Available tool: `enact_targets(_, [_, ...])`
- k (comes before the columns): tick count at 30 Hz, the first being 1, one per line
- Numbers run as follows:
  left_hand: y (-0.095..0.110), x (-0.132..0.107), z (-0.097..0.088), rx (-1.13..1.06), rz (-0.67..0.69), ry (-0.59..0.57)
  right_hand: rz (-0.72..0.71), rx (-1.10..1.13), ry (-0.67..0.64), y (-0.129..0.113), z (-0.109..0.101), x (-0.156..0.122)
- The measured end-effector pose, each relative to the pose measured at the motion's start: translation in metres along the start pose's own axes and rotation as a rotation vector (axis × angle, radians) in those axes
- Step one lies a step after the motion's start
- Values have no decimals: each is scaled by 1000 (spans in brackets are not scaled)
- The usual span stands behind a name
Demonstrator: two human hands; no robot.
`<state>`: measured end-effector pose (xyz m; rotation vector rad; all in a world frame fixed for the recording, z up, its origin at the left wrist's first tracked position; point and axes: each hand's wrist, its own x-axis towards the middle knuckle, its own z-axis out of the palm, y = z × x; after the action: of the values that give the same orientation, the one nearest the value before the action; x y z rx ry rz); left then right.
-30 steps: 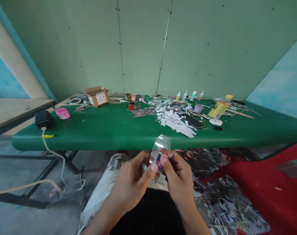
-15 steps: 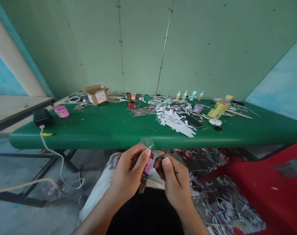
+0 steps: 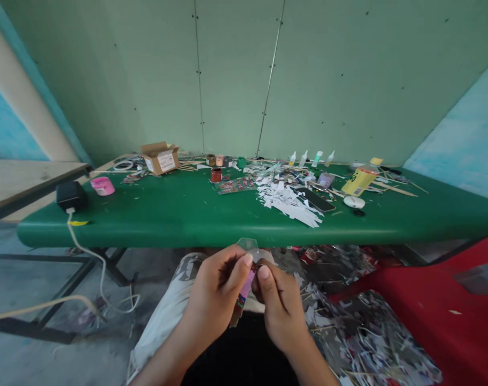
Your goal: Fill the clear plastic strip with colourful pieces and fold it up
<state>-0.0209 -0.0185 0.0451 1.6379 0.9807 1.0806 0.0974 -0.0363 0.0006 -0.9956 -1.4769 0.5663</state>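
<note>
Over my lap, just in front of the table edge, my left hand pinches a narrow printed strip, pink and dark red. Clear plastic sticks out beyond the thumb at the strip's upper end. My right hand is closed, thumb against curled fingers, right at the strip's upper right edge. Something small and dark shows by its thumb tip, too little to name. Both thumbs almost meet, and the fingers hide part of the strip.
The green table carries white paper scraps, a phone, a red paint jar, a cardboard box and a yellow-labelled bottle. A red chair stands at right, with scraps on the floor.
My right hand has moved left, closing the gap to the strip in my left hand. My left hand has shifted slightly right and down.
</note>
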Motion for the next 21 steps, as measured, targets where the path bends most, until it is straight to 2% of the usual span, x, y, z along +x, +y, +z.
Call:
enact_targets(8, [-3,1,-1,-52,-19,-46,47,151,-182,2,-8,1])
enact_targets(16, [-2,-1,-3,-104,-13,-99,119,310,-254,5,-10,-3])
enact_targets(18, [-2,-1,-4,-97,-21,-108,111,332,-249,5,-10,-2])
enact_targets(21, [-1,0,-3,-67,-9,-92,79,292,-159,4,-8,-2])
